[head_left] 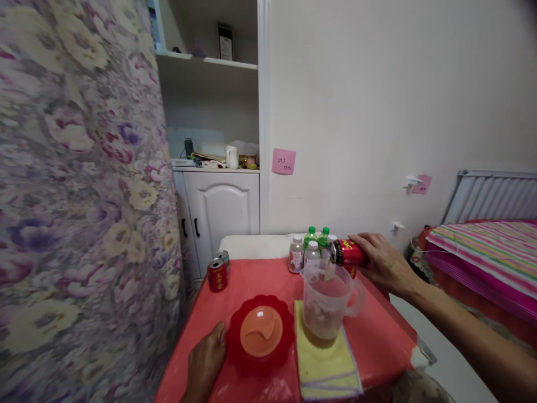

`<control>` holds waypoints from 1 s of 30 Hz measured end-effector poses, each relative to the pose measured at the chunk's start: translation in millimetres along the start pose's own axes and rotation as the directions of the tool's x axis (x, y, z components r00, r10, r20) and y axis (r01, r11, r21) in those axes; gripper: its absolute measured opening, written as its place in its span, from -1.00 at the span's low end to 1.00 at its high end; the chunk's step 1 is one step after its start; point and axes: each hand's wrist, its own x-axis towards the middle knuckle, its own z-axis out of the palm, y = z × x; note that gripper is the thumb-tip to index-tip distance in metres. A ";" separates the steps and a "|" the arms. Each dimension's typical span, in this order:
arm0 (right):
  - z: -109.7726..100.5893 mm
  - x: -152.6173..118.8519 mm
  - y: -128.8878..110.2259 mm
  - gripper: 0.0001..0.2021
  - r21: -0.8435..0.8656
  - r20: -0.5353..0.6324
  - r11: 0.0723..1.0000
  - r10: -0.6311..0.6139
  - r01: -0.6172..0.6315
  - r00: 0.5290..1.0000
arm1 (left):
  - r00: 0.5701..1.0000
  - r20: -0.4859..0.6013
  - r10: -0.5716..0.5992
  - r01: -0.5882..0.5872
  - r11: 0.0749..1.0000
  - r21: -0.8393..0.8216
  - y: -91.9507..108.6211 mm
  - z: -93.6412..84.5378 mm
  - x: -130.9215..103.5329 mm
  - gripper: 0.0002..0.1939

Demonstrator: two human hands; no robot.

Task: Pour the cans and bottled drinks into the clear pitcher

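Some liquid [321, 337] sits in the pitcher [323, 308]; right fingers [366, 241] wrap the pouring can [351, 253] above it; left fingers [218, 331] curl leftward, grip unclear.

To your left, the curtain [96, 168] carries cream, pink and purple flowers over a greyish lilac ground. The tablecloth [251, 275] before you is coral red. On it, the scalloped dish [287, 336] is deep red with a pale orange centre; the folded cloth [325, 372] is yellow, crossed by light purple lines. The jug [323, 313] is clear, holding brownish liquid. The tilted can [349, 252] is red and black with yellow markings; the upright can [217, 275] is red with gold characters. Two bottle caps [311, 230] are green. Far right, the bedspread [495, 235] seems striped pink, white, yellow and green.
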 end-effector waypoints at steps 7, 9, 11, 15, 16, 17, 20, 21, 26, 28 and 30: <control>-1.6 -0.8 -1.3 -0.42 0.005 0.016 1.000 0.002 -0.002 1.000 | 1.000 -0.008 -0.004 0.004 1.000 -0.007 0.1 0.0 -0.1 -0.64; -1.5 -0.8 -1.4 -0.42 0.006 0.019 1.000 0.003 -0.003 1.000 | 1.000 -0.009 -0.010 0.010 1.000 -0.003 0.4 -0.5 -0.6 -0.64; -1.4 -0.7 -1.4 -0.41 0.006 0.022 1.000 0.005 -0.005 1.000 | 1.000 -0.009 -0.012 0.012 1.000 0.003 0.3 -0.7 -1.2 -0.65; -2.2 -0.3 -2.0 -0.39 0.017 0.031 1.000 0.008 -0.008 0.999 | 1.000 -0.007 -0.007 0.007 1.000 0.007 0.0 -1.0 -1.7 -0.62; -2.6 -0.1 -2.2 -0.39 0.020 0.031 1.000 0.007 -0.007 0.999 | 1.000 -0.006 -0.004 0.004 1.000 0.007 0.0 -1.2 -1.7 -0.62; -3.0 0.1 -2.4 -0.39 0.022 0.031 1.000 0.006 -0.006 1.000 | 1.000 -0.005 -0.002 0.002 1.000 0.007 0.2 -1.4 -1.7 -0.62; -3.9 1.2 -2.2 -0.39 0.018 0.028 1.000 0.001 -0.001 1.000 | 1.000 -0.003 -0.003 0.003 1.000 0.009 0.9 -2.3 -2.0 -0.64; -4.1 1.7 -2.0 -0.40 0.013 0.026 1.000 -0.002 0.002 1.000 | 1.000 -0.002 -0.004 0.004 1.000 0.009 1.2 -2.6 -2.1 -0.65; -3.9 4.2 -0.2 -0.46 -0.024 0.004 0.999 -0.027 0.027 1.000 | 1.000 0.000 -0.007 0.007 1.000 0.011 1.3 -2.9 -2.5 -0.64; -3.7 4.7 0.3 -0.47 -0.032 -0.004 0.999 -0.036 0.036 0.999 | 1.000 0.001 -0.006 0.006 1.000 0.011 1.3 -2.7 -2.4 -0.64; -3.5 4.9 0.7 -0.47 -0.036 -0.008 0.999 -0.039 0.039 0.999 | 1.000 0.002 -0.007 0.007 1.000 0.011 1.3 -2.6 -2.3 -0.63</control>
